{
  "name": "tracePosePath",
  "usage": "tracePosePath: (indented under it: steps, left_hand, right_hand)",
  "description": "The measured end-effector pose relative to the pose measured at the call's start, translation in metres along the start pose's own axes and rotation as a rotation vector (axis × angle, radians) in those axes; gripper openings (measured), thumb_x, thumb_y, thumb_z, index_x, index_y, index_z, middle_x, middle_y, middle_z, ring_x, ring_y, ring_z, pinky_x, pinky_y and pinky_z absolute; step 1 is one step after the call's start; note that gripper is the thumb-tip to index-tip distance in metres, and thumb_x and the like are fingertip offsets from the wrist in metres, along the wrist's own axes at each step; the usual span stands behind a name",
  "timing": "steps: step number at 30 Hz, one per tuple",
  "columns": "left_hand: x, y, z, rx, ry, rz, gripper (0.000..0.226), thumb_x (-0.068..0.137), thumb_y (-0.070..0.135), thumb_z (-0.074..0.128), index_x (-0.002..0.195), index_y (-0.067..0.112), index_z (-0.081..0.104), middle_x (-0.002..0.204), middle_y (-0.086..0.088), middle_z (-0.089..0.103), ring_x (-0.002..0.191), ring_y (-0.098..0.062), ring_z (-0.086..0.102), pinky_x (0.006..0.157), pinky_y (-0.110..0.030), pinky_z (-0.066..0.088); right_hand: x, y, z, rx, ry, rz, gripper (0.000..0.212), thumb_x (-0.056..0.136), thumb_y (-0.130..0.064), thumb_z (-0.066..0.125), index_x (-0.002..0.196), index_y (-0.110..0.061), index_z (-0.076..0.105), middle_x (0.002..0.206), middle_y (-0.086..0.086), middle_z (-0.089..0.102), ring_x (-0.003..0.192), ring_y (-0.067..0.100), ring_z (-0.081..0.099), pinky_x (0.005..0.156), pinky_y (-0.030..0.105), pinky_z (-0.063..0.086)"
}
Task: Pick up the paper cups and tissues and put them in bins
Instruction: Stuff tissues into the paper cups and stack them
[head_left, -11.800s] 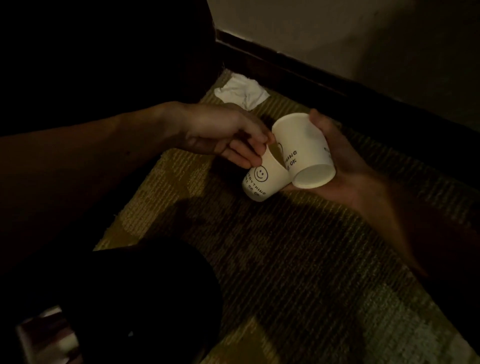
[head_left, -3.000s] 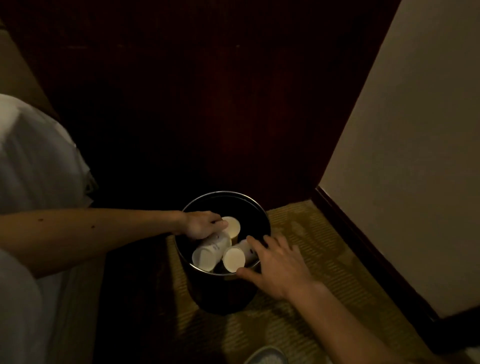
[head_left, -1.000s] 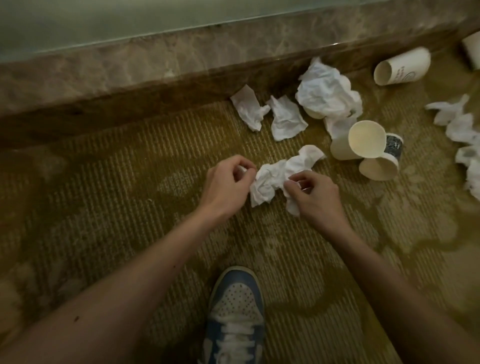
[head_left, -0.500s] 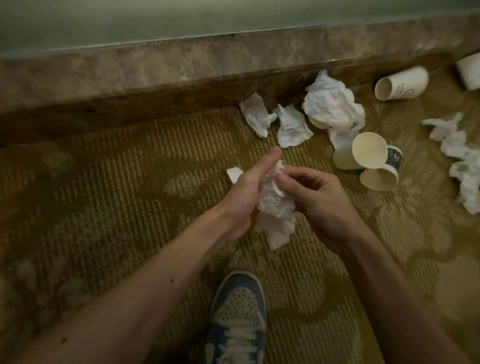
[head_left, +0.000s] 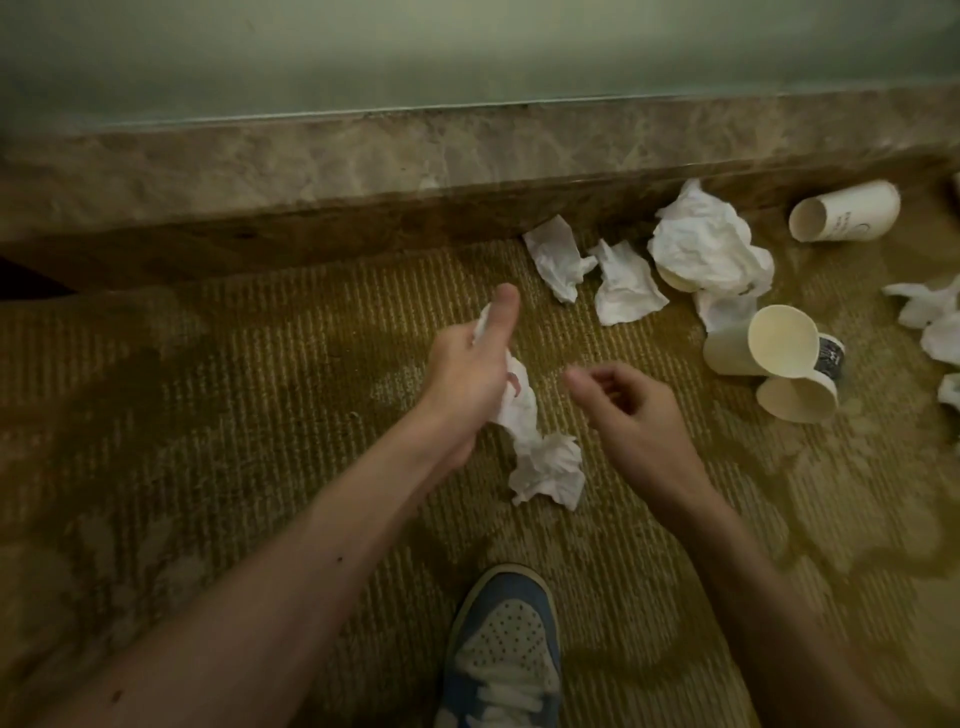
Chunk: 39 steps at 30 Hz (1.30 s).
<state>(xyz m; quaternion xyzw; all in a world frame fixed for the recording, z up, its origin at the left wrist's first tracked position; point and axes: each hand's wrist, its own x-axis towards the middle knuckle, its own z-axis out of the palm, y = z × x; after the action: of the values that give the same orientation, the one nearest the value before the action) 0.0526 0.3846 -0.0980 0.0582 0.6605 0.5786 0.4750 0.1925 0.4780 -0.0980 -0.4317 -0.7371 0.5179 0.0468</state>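
white crumpled tissue, dangling loosely

Dim, yellow-green indoor light washes the carpet, where white tissues stand out brightest and shadow pools beneath the stone ledge. Wide-angle distortion bows the ledge toward the edges; the right hand shows soft blur at its fingertips.

The tissue in the left fingers is white, and the tissues past them are white too. The paper cups beside the right fingers are cream; one cup has a black band with pale marks. The carpet under the fingers is yellow-green with thin stripes and darker blotches. The shoe below them is blue and white with little dots
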Motion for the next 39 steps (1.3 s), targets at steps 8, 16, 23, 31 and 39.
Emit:
tracePosePath:
  steps: [8, 16, 23, 31, 39]
  left_hand:
    - [0.004, -0.03, -0.021, 0.157, 0.035, -0.054, 0.02, 0.101, 0.03, 0.05, 0.095, 0.023, 0.068, 0.072, -0.001, 0.063, 0.047, -0.007, 0.049, 0.04, -0.02, 0.035]
    - [-0.005, -0.024, -0.009, 0.189, -0.06, -0.062, 0.053, 0.084, 0.071, 0.036, 0.095, 0.029, 0.066, 0.109, -0.003, 0.064, 0.108, -0.017, 0.056, 0.088, -0.049, 0.051]
    - [0.002, -0.02, -0.005, 0.068, -0.187, -0.119, 0.07, 0.08, 0.075, 0.041, 0.11, 0.017, 0.068, 0.099, -0.003, 0.074, 0.087, -0.015, 0.073, 0.069, -0.032, 0.059]
    - [0.009, -0.034, -0.033, -0.027, 0.098, -0.21, 0.033, 0.098, 0.038, 0.054, 0.11, 0.01, 0.063, 0.073, -0.002, 0.069, 0.051, -0.006, 0.061, 0.041, -0.019, 0.043]
    - [0.006, -0.031, -0.029, 0.324, 0.16, -0.085, 0.021, 0.1, 0.043, 0.047, 0.09, 0.033, 0.062, 0.092, 0.006, 0.062, 0.084, -0.012, 0.059, 0.062, -0.027, 0.043]
  right_hand:
    - [-0.02, 0.055, 0.014, -0.487, -0.061, 0.04, 0.009, 0.085, -0.032, 0.072, 0.088, -0.024, 0.068, 0.081, -0.01, 0.064, 0.073, 0.003, 0.059, 0.07, 0.035, 0.056]
    - [-0.021, 0.016, 0.004, -0.08, 0.035, 0.039, 0.006, 0.083, -0.026, 0.074, 0.08, -0.024, 0.07, 0.076, -0.008, 0.072, 0.066, 0.007, 0.068, 0.057, 0.02, 0.053]
    - [-0.002, -0.023, 0.031, 0.018, -0.084, -0.063, 0.012, 0.092, -0.022, 0.063, 0.092, -0.018, 0.075, 0.077, -0.005, 0.073, 0.07, 0.006, 0.069, 0.059, 0.019, 0.053]
    - [0.015, 0.007, 0.041, -0.355, 0.056, -0.061, 0.031, 0.09, -0.031, 0.065, 0.12, -0.031, 0.062, 0.099, -0.016, 0.06, 0.084, 0.001, 0.059, 0.071, 0.017, 0.049]
    - [0.02, 0.012, 0.04, -0.273, -0.03, 0.0, 0.012, 0.09, -0.025, 0.067, 0.1, -0.025, 0.073, 0.085, -0.013, 0.07, 0.074, 0.003, 0.065, 0.073, 0.03, 0.058]
